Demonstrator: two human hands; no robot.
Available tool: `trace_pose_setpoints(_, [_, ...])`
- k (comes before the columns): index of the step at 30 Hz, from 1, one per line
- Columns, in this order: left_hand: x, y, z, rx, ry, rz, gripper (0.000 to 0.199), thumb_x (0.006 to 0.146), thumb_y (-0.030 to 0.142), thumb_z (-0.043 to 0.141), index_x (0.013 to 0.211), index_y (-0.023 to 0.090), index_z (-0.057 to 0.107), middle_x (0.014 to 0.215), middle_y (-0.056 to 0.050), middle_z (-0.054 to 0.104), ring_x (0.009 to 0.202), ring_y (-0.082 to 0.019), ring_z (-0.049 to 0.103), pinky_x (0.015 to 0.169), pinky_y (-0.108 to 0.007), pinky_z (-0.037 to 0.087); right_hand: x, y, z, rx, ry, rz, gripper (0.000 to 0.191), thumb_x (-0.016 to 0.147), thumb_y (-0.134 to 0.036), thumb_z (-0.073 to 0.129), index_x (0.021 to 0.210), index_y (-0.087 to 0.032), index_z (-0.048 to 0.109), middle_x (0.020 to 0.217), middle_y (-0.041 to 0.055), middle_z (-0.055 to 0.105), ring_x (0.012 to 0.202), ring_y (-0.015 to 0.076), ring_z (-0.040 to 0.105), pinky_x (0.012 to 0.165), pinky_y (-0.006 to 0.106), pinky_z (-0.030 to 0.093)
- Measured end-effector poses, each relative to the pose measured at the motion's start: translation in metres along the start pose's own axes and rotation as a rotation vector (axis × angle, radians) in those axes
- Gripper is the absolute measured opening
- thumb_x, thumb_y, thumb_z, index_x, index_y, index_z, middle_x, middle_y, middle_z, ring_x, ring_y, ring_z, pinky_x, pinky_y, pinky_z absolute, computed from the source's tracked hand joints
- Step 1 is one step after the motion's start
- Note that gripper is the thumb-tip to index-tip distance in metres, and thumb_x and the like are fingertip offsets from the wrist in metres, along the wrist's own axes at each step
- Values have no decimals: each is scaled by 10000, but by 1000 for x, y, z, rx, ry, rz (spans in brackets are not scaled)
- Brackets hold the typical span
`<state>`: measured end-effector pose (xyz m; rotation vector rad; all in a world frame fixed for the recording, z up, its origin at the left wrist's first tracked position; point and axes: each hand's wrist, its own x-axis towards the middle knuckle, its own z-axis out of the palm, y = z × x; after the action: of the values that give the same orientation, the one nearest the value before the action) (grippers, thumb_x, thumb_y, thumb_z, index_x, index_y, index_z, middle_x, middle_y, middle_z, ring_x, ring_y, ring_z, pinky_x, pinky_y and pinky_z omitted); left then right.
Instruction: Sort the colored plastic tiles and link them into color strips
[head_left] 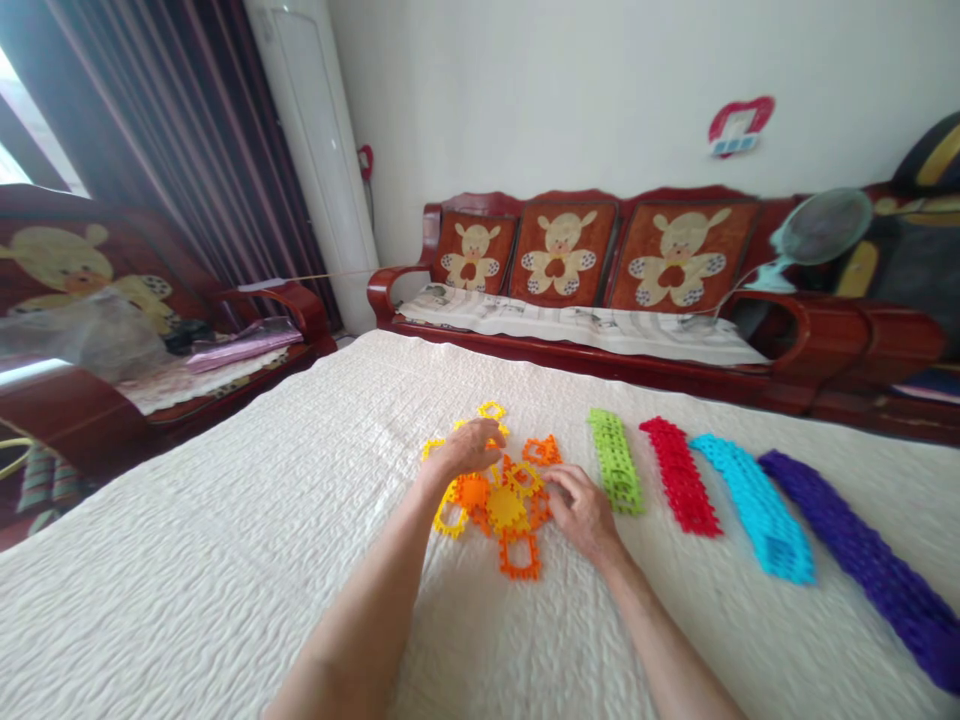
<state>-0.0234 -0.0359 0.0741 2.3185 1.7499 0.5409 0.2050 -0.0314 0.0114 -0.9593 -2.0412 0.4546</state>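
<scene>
A loose pile of yellow and orange toothed plastic building pieces lies on the cream quilted cover. My left hand (474, 447) reaches over the back of the pile, palm down, fingers loosely stretched and apart; it hides some pieces beneath. At the pile's right edge is my right hand (583, 507), thumb and forefinger apart beside the orange pieces, with nothing visibly gripped. A solid yellow piece (507, 508) sits in the middle, next to a solid orange piece (472, 491). An orange frame piece (520, 556) lies nearest me, and a yellow frame piece (492, 410) farthest away.
Rows of joined pieces lie to the right: green (616, 462), red (682, 478), blue (757, 512) and purple (862, 570). Beyond the quilted cover (247, 520) stand a wooden sofa (570, 346) with bear cushions and a fan (825, 228). An armchair (300, 312) is at left.
</scene>
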Motion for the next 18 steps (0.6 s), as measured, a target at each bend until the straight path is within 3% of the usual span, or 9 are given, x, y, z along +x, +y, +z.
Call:
trace_pose_setpoints(3, [-13,16,1,-25,-19,110,208,764,247,568,939,205,670,1193,-60,577,1122,-190,522,987,-317,385,0,2,2,-33,64,37,244,674,-124,460,846,-192,621,946,68,622,920,195,587,834,329,469])
trace_pose_setpoints(6, [-21,33,10,-45,-26,223,327,759,340,591,1063,223,617,1235,-68,539,1130,-191,508,960,-315,404,-1,4,2,-41,136,53,243,647,-107,438,799,-184,611,900,75,627,880,197,591,811,333,475])
trace_pose_setpoints(9, [-20,50,24,10,-100,332,380,702,394,637,1032,207,613,1126,-68,580,1085,-207,519,930,-314,419,-2,5,-1,9,241,64,252,653,-103,406,791,-184,601,847,64,636,831,183,595,777,317,480])
trace_pose_setpoints(14, [-13,63,37,153,-178,303,558,613,490,676,1085,211,570,1114,-80,562,1032,-240,524,882,-346,433,-1,5,-5,69,333,137,208,708,-151,406,762,-190,603,791,49,648,785,179,600,745,307,477])
trace_pose_setpoints(18, [-10,62,32,217,-210,225,453,660,420,638,1063,221,589,1057,-79,583,964,-241,554,835,-350,446,0,5,-5,89,331,178,204,715,-177,415,757,-188,614,777,49,661,762,181,605,729,304,474])
